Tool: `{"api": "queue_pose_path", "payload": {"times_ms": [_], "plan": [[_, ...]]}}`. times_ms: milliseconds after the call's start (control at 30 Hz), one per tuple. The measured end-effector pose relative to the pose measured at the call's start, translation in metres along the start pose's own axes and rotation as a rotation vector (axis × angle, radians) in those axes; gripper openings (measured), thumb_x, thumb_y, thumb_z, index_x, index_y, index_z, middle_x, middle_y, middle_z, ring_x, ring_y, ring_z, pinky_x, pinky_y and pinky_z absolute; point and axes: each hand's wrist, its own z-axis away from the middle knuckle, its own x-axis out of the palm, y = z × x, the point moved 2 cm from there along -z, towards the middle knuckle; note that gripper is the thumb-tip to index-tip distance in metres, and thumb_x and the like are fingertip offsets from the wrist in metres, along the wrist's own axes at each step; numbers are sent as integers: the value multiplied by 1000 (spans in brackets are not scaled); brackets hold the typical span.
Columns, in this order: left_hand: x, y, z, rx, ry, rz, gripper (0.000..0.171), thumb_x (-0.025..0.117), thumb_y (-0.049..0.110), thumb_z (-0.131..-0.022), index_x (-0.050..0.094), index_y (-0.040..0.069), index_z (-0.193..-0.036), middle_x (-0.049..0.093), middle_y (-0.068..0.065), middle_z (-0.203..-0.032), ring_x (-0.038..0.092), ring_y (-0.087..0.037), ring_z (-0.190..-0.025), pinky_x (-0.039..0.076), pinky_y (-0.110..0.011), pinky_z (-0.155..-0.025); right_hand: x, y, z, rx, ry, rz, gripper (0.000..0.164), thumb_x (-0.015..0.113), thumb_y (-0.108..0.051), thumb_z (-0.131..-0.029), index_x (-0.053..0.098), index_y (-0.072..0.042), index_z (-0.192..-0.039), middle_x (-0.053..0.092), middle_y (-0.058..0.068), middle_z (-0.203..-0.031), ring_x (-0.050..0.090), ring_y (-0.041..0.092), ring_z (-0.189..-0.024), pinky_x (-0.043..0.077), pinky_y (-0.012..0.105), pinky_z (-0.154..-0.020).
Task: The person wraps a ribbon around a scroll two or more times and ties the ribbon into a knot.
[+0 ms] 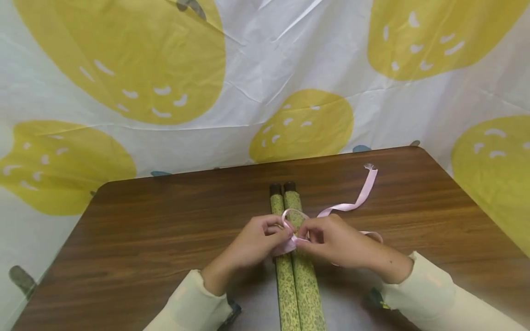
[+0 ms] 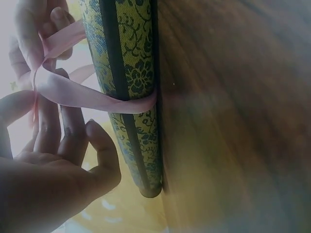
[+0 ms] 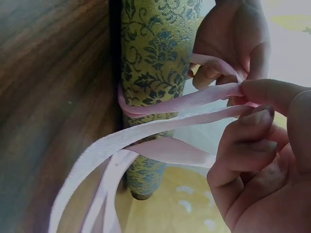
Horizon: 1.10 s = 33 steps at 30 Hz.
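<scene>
Two scrolls (image 1: 306,285) in patterned yellow-green cloth with dark end knobs lie side by side on the table. A pink ribbon (image 2: 82,94) passes round them, and its strands rise to both hands above the scrolls. My left hand (image 1: 258,239) pinches the ribbon between thumb and fingertips, near a raised loop. Close beside it, my right hand (image 1: 335,241) pinches the ribbon too, thumb against forefinger. In the right wrist view, loose ribbon strands (image 3: 92,155) hang past the right hand toward the table. The point where the strands cross is partly hidden by fingers.
The brown wooden table (image 1: 165,230) ends at a hanging white cloth (image 1: 232,92) printed with yellow fruit. One frayed ribbon tail (image 1: 364,188) stretches across the table to the back right. A grey patch (image 1: 343,299) of the tabletop shows near the front.
</scene>
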Motion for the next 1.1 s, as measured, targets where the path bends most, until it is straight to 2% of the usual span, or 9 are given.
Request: {"api": "queue_pose_path", "payload": {"times_ms": [133, 267, 367, 500, 600, 733, 800, 967, 1100], "plan": [[-3, 0, -2, 11, 42, -29, 22, 61, 19, -90, 63, 0, -102, 72, -19, -89, 62, -13, -65, 49, -24, -56, -3, -5, -4, -31, 33, 88, 8, 66, -21, -87, 66, -20, -78, 46, -8, -52, 40, 2, -46, 35, 18, -41], [-4, -1, -1, 35, 73, -8, 30, 63, 12, -87, 50, -2, -111, 71, -21, -83, 58, -16, -55, 47, -25, -52, -4, -10, -6, -47, 55, 165, 8, 67, -20, -86, 67, -20, -78, 45, -9, -51, 38, 1, -44, 33, 18, -40], [-4, -1, 0, 55, 88, 15, 37, 65, 9, -86, 43, -2, -114, 70, -22, -82, 58, -18, -53, 47, -26, -50, -4, -11, -7, -44, 65, 179, 7, 68, -20, -85, 67, -20, -77, 46, -10, -50, 37, 1, -43, 32, 17, -39], [-2, 1, 1, 79, 97, -21, 25, 65, 8, -86, 53, -2, -106, 70, -22, -81, 61, -18, -57, 49, -26, -51, -4, -10, -6, -26, 80, 174, 8, 69, -21, -84, 66, -21, -76, 44, -10, -50, 37, 1, -43, 31, 18, -39], [0, 6, 2, 77, 91, -68, 16, 65, 7, -86, 63, -2, -98, 71, -22, -83, 64, -18, -65, 55, -30, -59, -4, -8, -6, -19, 89, 173, 7, 69, -21, -84, 66, -21, -78, 44, -10, -51, 38, 3, -44, 32, 19, -40], [5, 22, 10, 70, 90, -130, 15, 62, 8, -88, 68, -3, -96, 71, -22, -86, 66, -18, -73, 57, -36, -67, -5, -7, -6, -23, 103, 183, 5, 69, -21, -85, 68, -21, -80, 45, -11, -52, 40, 3, -45, 34, 19, -41], [6, 30, 14, 78, 85, -180, 16, 60, 8, -90, 69, -4, -95, 72, -20, -87, 65, -17, -75, 55, -32, -67, -5, -7, -6, -25, 107, 188, 5, 68, -21, -85, 68, -20, -80, 46, -12, -51, 40, 2, -45, 36, 20, -41], [8, 37, 19, 79, 18, -220, 19, 56, 8, -91, 69, -5, -96, 69, -23, -87, 58, -15, -70, 47, -23, -61, -6, -7, -6, -9, 102, 193, 6, 68, -20, -85, 68, -20, -78, 48, -12, -51, 41, 1, -45, 38, 21, -42], [8, 30, 17, 88, -26, -282, 18, 57, 11, -91, 70, -1, -94, 69, -17, -91, 57, -15, -75, 48, -28, -65, -6, -7, -7, 1, 80, 185, 5, 68, -20, -85, 67, -20, -79, 51, -13, -51, 43, 1, -44, 40, 21, -42]]}}
